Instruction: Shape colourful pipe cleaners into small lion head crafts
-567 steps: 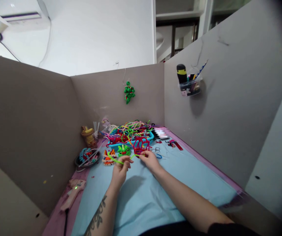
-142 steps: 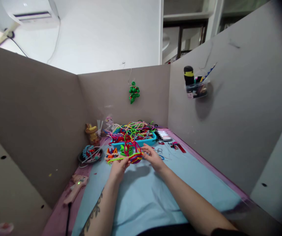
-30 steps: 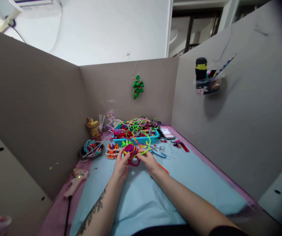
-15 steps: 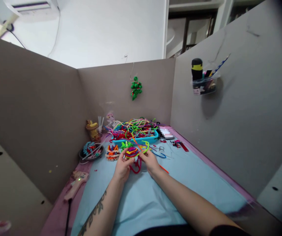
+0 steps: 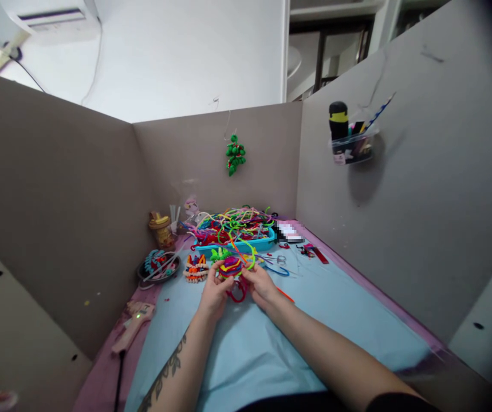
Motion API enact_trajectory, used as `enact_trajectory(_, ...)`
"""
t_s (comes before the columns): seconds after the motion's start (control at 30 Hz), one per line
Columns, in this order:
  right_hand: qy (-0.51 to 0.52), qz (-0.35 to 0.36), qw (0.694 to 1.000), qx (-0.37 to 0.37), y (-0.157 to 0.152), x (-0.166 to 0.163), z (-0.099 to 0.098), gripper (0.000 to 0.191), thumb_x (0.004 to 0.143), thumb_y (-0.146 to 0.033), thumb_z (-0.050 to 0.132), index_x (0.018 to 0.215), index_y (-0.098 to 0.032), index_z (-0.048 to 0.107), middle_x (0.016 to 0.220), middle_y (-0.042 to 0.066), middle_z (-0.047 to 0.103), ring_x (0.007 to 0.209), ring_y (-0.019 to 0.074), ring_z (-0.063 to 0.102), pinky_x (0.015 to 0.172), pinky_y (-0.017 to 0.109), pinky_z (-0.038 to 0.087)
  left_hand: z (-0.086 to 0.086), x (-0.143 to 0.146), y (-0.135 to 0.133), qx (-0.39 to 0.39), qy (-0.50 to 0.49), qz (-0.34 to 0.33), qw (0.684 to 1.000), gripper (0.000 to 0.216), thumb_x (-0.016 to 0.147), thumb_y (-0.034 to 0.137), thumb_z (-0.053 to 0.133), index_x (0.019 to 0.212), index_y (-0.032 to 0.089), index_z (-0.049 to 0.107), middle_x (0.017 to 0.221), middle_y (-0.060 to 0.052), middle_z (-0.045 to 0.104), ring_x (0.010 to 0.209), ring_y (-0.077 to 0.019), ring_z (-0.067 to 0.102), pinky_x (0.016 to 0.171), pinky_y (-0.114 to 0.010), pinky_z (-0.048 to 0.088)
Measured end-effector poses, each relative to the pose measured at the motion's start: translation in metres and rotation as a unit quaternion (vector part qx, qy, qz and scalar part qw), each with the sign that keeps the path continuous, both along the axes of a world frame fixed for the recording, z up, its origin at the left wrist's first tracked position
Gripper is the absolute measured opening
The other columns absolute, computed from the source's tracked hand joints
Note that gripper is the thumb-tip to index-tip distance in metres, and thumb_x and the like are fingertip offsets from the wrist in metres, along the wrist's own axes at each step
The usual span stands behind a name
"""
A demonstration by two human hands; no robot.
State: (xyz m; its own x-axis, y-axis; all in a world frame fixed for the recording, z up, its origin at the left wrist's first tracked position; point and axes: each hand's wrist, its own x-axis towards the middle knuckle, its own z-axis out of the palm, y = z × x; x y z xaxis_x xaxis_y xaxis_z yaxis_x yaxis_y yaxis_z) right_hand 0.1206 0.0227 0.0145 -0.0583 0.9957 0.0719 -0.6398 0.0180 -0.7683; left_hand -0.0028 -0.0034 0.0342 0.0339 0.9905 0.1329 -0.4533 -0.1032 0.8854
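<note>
Between my hands is a small rounded bundle of pipe cleaners, banded in purple, red, yellow and orange. My left hand grips its left side, thumb in front. At its right edge, my right hand pinches a lime-green pipe cleaner that curves upward. A dark red pipe cleaner loop hangs below the bundle. Just behind my fingers lie a green pipe cleaner piece and scissors. To the left stands an orange and cream pipe cleaner piece.
A blue tray heaped with pipe cleaners stands at the back. On the left are a dark bowl, a yellow-lidded jar and a pink glue gun. A phone lies back right. Grey partitions enclose the table.
The lime-green pipe cleaner now stands more upright beside the bundle, its free end higher. Both hands stay in nearly the same place; the camera view has shifted slightly.
</note>
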Motion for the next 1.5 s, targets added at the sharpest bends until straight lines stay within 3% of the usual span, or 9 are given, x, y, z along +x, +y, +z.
enact_trajectory(0.13,-0.015,-0.035,0.998,0.039,0.003,0.004,0.002,0.040,0.054,-0.034,0.078,0.078,-0.019,0.051,0.071,-0.001,0.064,0.064,0.0155,0.061,0.066,0.030,0.047,-0.005,0.000,0.001,0.002,0.051,-0.020,0.998,0.075,0.064,0.034,0.074,0.128,0.025,0.036,0.088,-0.004,0.065,0.069,-0.0130,0.061,0.067,-0.025,0.044)
enact_trajectory(0.23,-0.036,-0.069,0.995,0.062,0.006,0.011,0.007,0.037,0.055,-0.031,0.077,0.077,-0.020,0.049,0.076,0.000,0.065,0.067,0.0151,0.061,0.069,0.030,0.047,-0.013,-0.004,0.006,0.016,0.191,0.033,0.981,0.077,0.065,0.040,0.071,0.130,0.020,0.034,0.081,-0.003,0.061,0.073,-0.0157,0.060,0.069,-0.028,0.045)
enact_trajectory(0.37,-0.107,-0.088,0.984,0.109,0.004,0.018,0.011,0.030,0.062,-0.030,0.071,0.077,-0.021,0.046,0.073,-0.002,0.063,0.068,0.0145,0.060,0.069,0.028,0.046,-0.018,-0.011,0.008,0.130,0.428,0.186,0.875,0.069,0.062,0.036,0.071,0.124,0.022,0.045,0.105,-0.008,0.050,0.098,-0.0226,0.053,0.080,-0.035,0.045)
enact_trajectory(0.5,-0.267,-0.056,0.943,0.189,-0.008,0.018,0.015,0.016,0.069,-0.025,0.063,0.076,-0.021,0.049,0.067,-0.004,0.057,0.065,0.0140,0.056,0.064,0.026,0.043,-0.012,-0.011,0.003,0.255,0.469,0.150,0.832,0.072,0.067,0.019,0.062,0.133,0.024,0.033,0.134,-0.011,0.033,0.127,-0.0260,0.032,0.101,-0.041,0.032)
enact_trajectory(0.63,-0.413,-0.037,0.867,0.276,-0.021,0.018,0.019,0.004,0.072,-0.020,0.058,0.073,-0.020,0.054,0.069,-0.003,0.056,0.067,0.0139,0.052,0.064,0.025,0.040,-0.008,-0.009,0.001,0.270,0.462,0.087,0.841,0.079,0.062,0.007,0.057,0.134,0.022,0.030,0.133,-0.011,0.037,0.126,-0.0252,0.034,0.106,-0.043,0.025)
enact_trajectory(0.73,-0.444,-0.033,0.845,0.295,-0.024,0.020,0.021,0.003,0.072,-0.019,0.057,0.073,-0.020,0.054,0.068,-0.004,0.055,0.065,0.0133,0.050,0.062,0.024,0.038,-0.007,-0.010,0.001,0.264,0.465,0.076,0.842,0.077,0.058,0.005,0.057,0.130,0.021,0.036,0.124,-0.010,0.043,0.118,-0.0247,0.041,0.103,-0.042,0.030)
enact_trajectory(1.1,-0.386,-0.035,0.877,0.284,-0.003,0.028,0.008,0.020,0.077,-0.024,0.055,0.097,-0.019,0.053,0.069,-0.002,0.057,0.060,0.0121,0.052,0.058,0.024,0.042,-0.007,-0.012,-0.001,0.241,0.500,0.084,0.828,0.054,0.053,0.002,0.051,0.104,0.020,0.050,0.104,-0.005,0.045,0.101,-0.0213,0.046,0.092,-0.037,0.039)
enact_trajectory(1.33,-0.478,-0.168,0.729,0.460,0.000,0.046,0.010,0.041,0.082,-0.010,0.045,0.120,-0.025,0.047,0.099,0.006,0.059,0.091,0.0182,0.056,0.080,0.036,0.048,-0.005,-0.011,-0.003,0.248,0.496,0.054,0.831,0.053,0.051,0.003,0.049,0.101,0.022,0.049,0.102,-0.003,0.045,0.100,-0.0212,0.046,0.090,-0.036,0.039)
enact_trajectory(1.5,-0.479,-0.279,0.685,0.472,-0.002,0.048,0.012,0.041,0.083,-0.012,0.049,0.121,-0.026,0.046,0.098,0.007,0.060,0.089,0.0196,0.057,0.079,0.037,0.049,-0.004,-0.011,-0.005,0.251,0.495,0.036,0.831,0.053,0.051,0.004,0.049,0.101,0.022,0.049,0.100,-0.003,0.046,0.098,-0.0205,0.046,0.089,-0.035,0.039)
